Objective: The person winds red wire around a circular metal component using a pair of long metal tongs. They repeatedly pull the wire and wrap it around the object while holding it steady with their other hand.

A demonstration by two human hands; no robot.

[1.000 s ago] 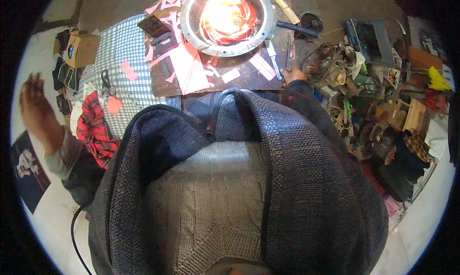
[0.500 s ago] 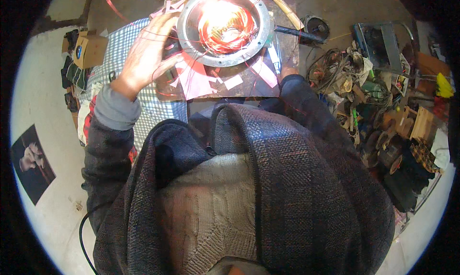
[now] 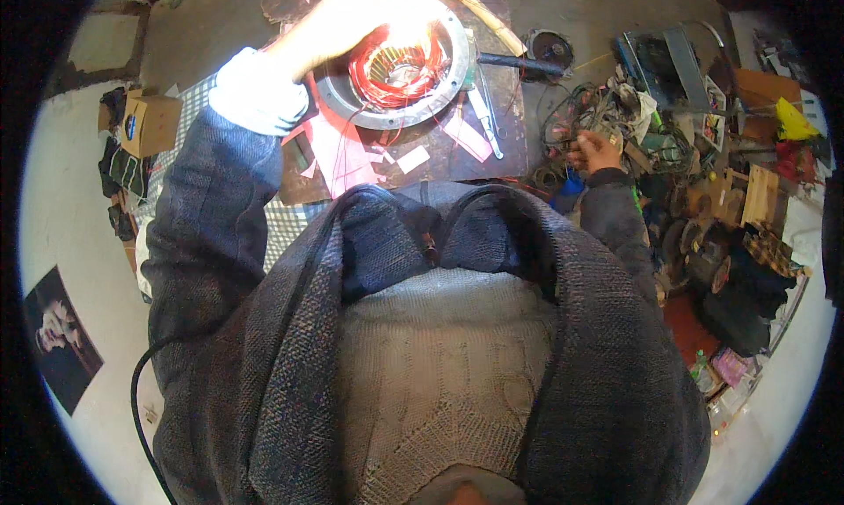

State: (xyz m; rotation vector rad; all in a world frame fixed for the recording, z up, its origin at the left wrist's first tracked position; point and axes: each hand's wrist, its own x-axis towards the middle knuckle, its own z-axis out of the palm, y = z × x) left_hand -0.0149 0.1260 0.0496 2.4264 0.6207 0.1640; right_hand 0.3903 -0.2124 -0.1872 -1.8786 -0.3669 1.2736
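Note:
A round metal motor stator (image 3: 424, 114), with red copper windings (image 3: 376, 81) inside its ring, sits on the worktable. My left hand (image 3: 347, 17) reaches across its far left side. Strong glare washes out that hand's fingers and the far part of the windings. Off the table's right side, my right hand (image 3: 600, 153) is held over a heap of scrap with its fingers curled in. Whatever those fingers may hold is too small to make out. Pink insulation paper (image 3: 338, 149) and a small white slip (image 3: 412, 159) lie in front of the stator.
A white-handled blade (image 3: 482, 114) lies right of the stator, below a dark rod (image 3: 519, 63). A wooden stick (image 3: 479, 14) slants behind them. Tangled cables and parts (image 3: 615, 118) fill the floor at right. A checked cloth (image 3: 283, 228) and cardboard box (image 3: 149, 125) are at left.
My left hand has moved from the stator's left side up over its ring into the glare. My right hand has drawn away from the table edge, out to the right.

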